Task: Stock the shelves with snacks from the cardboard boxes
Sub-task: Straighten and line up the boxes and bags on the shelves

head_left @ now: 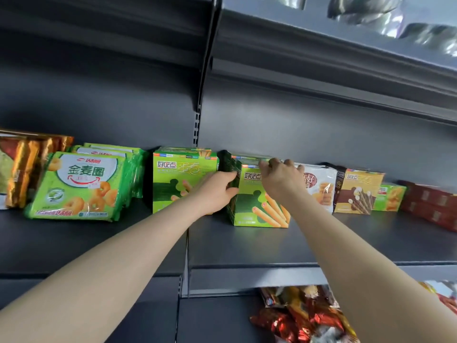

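Bare left hand [217, 191] grip clamps the green box [254, 209] side; right hand [282, 179] grip curls over its top. Risk: shoving sideways could topple the white packet [321, 184] right of the box.

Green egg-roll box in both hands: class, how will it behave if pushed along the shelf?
The green box looks like squared cardboard, so probably stiff. Its flat base should slide on the metal shelf, not roll. Pushed high, it might tip.

Shop: metal shelves [247, 246] of packaged snacks [76, 186]
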A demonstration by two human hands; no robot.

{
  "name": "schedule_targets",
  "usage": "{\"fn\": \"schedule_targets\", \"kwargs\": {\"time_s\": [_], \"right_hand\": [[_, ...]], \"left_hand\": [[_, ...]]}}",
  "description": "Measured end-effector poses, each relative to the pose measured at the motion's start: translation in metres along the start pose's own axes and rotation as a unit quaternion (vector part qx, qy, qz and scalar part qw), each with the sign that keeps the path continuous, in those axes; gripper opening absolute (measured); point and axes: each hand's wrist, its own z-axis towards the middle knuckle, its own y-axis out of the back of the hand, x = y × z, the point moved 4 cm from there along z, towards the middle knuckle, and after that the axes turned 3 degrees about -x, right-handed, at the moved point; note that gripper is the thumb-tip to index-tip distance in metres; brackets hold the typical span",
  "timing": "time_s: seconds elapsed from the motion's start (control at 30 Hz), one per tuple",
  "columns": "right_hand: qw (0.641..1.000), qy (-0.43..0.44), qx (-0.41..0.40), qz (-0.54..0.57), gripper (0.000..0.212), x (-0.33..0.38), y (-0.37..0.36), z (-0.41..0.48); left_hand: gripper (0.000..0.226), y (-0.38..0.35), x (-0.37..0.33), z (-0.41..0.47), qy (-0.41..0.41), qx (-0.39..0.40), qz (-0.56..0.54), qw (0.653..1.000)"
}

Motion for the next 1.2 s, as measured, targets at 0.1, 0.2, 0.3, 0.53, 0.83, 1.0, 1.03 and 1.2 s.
{"fn": "schedule_targets", "kwargs": {"time_s": [0.1,0.2,0.3,0.53,0.83,1.0,1.03,1.2], "right_hand": [[0.999,0.017,-0.035,0.017,0.054,0.001,0.009,-0.011],[0.996,0.052,-0.072,-0.014,0.049,0.01,0.016,-0.025],[0.993,0.085,-0.084,0.016,0.049,0.029,0.015,-0.038],[0.966,0.208,-0.105,0.108,0.05,0.091,-0.005,-0.059],[0.96,0.219,0.013,0.173,0.082,0.117,-0.051,-0.049],[0.964,0.225,-0.002,0.145,0.08,0.108,-0.048,-0.039],[0.963,0.235,-0.01,0.129,0.079,0.106,-0.044,-0.037],[0.968,0.171,-0.006,0.184,0.058,0.095,-0.022,-0.006]], "left_hand": [[0.035,-0.006,0.001,-0.005,0.006,0.017,-0.072,0.997],[0.032,0.004,0.006,-0.014,0.026,-0.013,-0.088,0.996],[0.021,0.03,0.012,-0.028,0.033,-0.105,-0.034,0.993],[0.024,0.094,0.058,-0.069,0.092,-0.236,0.038,0.967],[0.08,0.07,0.107,-0.054,0.177,-0.119,-0.089,0.973],[0.07,0.062,0.102,-0.05,0.134,-0.106,-0.125,0.977],[0.069,0.063,0.103,-0.052,0.13,-0.09,-0.152,0.976],[0.085,0.081,0.106,-0.03,0.226,-0.102,-0.416,0.875]]}}
